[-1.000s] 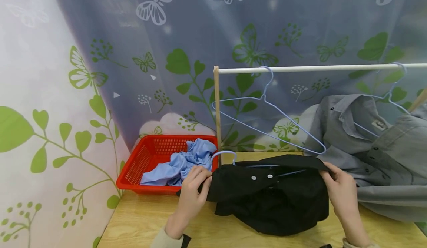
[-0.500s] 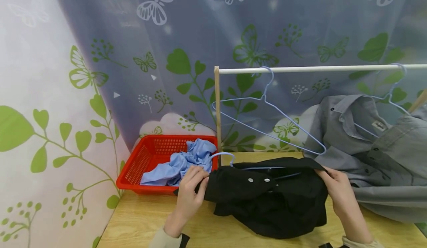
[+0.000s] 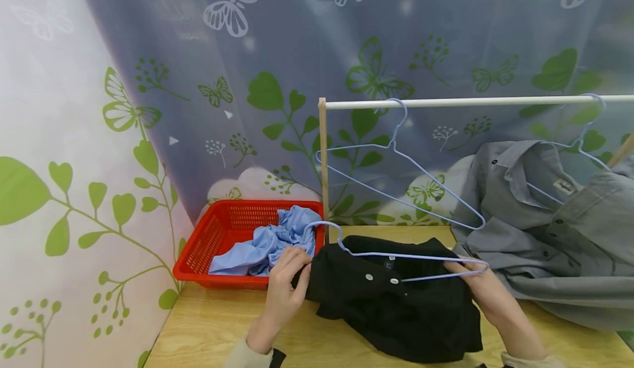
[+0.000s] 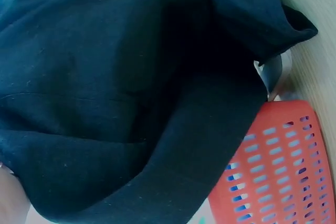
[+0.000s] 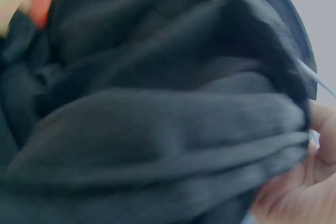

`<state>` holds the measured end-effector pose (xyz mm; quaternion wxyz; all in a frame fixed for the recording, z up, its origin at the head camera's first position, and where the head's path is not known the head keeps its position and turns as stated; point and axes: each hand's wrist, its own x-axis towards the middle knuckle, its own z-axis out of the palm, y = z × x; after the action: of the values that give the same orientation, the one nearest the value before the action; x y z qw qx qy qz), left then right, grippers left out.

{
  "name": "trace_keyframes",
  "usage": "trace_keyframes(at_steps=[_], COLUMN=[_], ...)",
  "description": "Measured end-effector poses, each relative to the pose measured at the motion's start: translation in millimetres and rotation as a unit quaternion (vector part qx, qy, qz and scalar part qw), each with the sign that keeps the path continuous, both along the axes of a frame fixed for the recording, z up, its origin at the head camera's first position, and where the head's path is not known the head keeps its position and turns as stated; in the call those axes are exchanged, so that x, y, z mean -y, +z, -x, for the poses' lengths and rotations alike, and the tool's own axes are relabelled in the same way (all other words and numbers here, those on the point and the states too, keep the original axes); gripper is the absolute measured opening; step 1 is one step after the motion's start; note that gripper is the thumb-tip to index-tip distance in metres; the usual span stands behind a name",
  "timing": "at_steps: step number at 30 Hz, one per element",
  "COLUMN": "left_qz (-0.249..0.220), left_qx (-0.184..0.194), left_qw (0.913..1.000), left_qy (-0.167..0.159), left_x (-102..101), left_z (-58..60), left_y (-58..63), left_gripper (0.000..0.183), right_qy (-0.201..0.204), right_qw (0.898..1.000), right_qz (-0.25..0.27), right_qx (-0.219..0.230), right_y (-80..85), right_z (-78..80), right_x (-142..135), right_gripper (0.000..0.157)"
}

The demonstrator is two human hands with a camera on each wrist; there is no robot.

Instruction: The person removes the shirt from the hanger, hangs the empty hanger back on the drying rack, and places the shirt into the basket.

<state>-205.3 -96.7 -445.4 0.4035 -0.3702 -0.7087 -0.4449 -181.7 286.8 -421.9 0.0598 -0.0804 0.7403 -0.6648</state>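
A black buttoned shirt (image 3: 396,313) is held up over the table between two hands. On its left, the left hand (image 3: 286,280) pinches the fabric; dark cloth fills most of the left wrist view. The right hand (image 3: 477,283) grips the shirt's right edge, thumb and fingers at the cloth in the right wrist view. A pale blue wire hanger (image 3: 416,256) lies across the collar opening, its hook toward the basket. Its right end is outside the shirt and overlaps the right hand in the head view. The hanger's left arm is hidden inside the shirt.
A red basket (image 3: 198,255) with a light blue garment (image 3: 247,255) stands at the left. Behind, a white rail (image 3: 465,102) on a wooden post (image 3: 324,164) carries a bare hanger (image 3: 426,167) and a grey shirt (image 3: 525,175). All stand over a wooden table (image 3: 198,324).
The hanger's right end has come out from under the black cloth into view. The right hand has moved left and slightly lower with the shirt's edge; the left hand has barely moved.
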Motion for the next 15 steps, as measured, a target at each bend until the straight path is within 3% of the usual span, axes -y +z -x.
trace_keyframes(at_steps=[2,6,11,15], left_qz=[0.0,0.0,0.006,0.008], left_qx=[0.01,0.037,0.065,0.062], left_qw=[0.9999,0.9991,0.997,0.997], left_qy=[0.008,0.023,0.042,0.047], left_x=[-2,-2,1,3], left_z=[-0.7,-1.7,-0.4,2.1], left_y=[0.8,2.5,2.1,0.5], left_gripper=[0.02,0.019,0.017,0.02], right_qy=[-0.029,-0.081,-0.123,-0.089], right_qw=[0.995,0.961,0.897,0.864], right_qz=[-0.094,-0.223,-0.288,-0.311], right_qx=[-0.027,-0.141,-0.312,-0.386], right_y=[3.0,8.9,14.3,18.6], right_z=[-1.8,-7.5,-12.3,-15.3], right_x=[6,12,13,12], right_gripper=[0.021,0.045,0.077,0.096])
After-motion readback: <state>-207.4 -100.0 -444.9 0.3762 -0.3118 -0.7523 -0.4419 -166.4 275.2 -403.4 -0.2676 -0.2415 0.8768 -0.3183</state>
